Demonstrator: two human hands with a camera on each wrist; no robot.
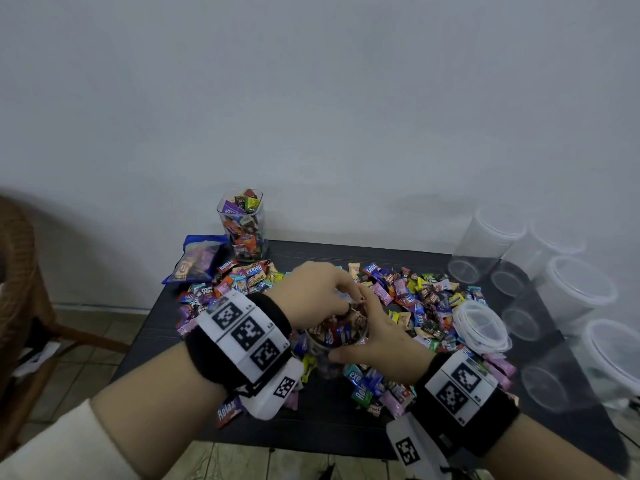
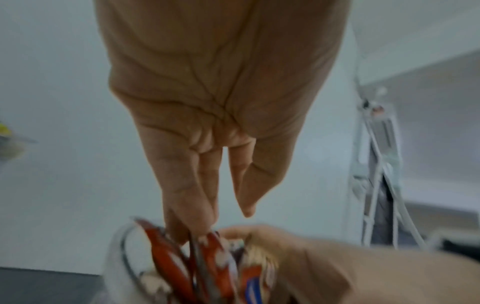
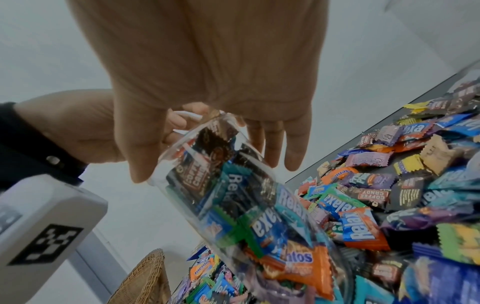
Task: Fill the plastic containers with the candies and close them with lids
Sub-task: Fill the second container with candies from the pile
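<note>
A clear plastic container (image 1: 313,344) packed with wrapped candies stands at the middle of the black table (image 1: 346,427). My right hand (image 1: 374,334) grips it near the rim; in the right wrist view the thumb lies on the near wall and the fingers (image 3: 291,152) on the far side of the container (image 3: 233,205). My left hand (image 1: 311,292) reaches over the mouth. In the left wrist view its straight fingers (image 2: 192,205) press down on the top candies (image 2: 213,259), with the thumb held apart. Loose candies (image 1: 415,296) lie scattered around the container.
An uncovered square container (image 1: 242,225) full of candies stands at the back by the wall, with a blue bag (image 1: 197,261) to its left. Several empty round containers (image 1: 485,244) stand at the right, lids (image 1: 481,327) stacked before them. A wicker chair (image 1: 17,271) stands left.
</note>
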